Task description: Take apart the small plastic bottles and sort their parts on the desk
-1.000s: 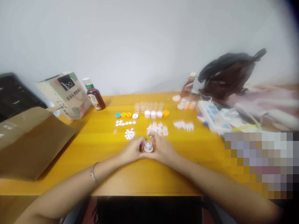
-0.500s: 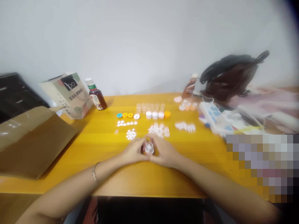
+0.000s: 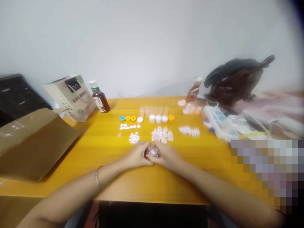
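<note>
Between both hands, near the table's front middle, is a small clear round container [image 3: 153, 152] with something whitish in it. The fingers of my left hand [image 3: 140, 155] wrap its left side, and my right hand [image 3: 166, 155] grips it from the right. Just beyond the hands lie a cluster of small white discs [image 3: 134, 138] and a heap of clear plastic pieces [image 3: 161, 135]. Farther back stand a row of coloured round caps [image 3: 133, 118], some white lids [image 3: 158, 118], an orange lid [image 3: 171, 118] and several clear cups [image 3: 154, 111].
An open cardboard box [image 3: 47, 148], a paper bag [image 3: 79, 101] and a dark bottle [image 3: 101, 100] stand left. On the right are another bottle [image 3: 194, 90], a white-and-blue box [image 3: 218, 122], small white pieces [image 3: 189, 130] and a dark bag [image 3: 234, 80].
My right thumb and fingers have closed in around the clear container, and the hands are nearer together. The whole view has shifted slightly.
</note>
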